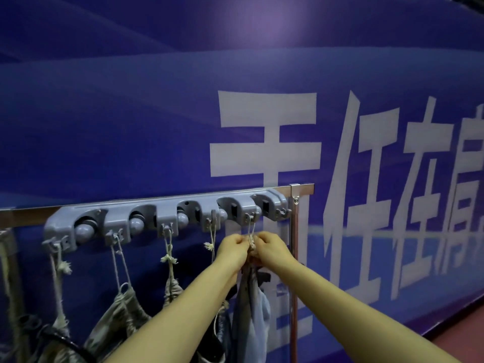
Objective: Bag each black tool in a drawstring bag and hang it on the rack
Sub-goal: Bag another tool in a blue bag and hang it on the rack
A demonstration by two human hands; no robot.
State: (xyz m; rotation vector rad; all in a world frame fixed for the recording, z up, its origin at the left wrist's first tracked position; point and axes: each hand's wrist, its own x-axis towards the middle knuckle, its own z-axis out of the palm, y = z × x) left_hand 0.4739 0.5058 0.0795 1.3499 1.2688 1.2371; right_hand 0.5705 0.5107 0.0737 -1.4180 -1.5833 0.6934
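Both the left hand (234,248) and right hand (271,248) are closed, pinching the pale drawstring cord (252,231) looped on a hook of the grey plastic wall rack (162,218) directly above them; the grey-blue cloth drawstring bag (252,307) hangs just below.

A deep blue banner (131,113) is covering the whole wall, with large white characters (267,137) running across its right half. A soft patch of light (264,24) is glowing near its top, and a strip of reddish floor (463,341) is showing at lower right
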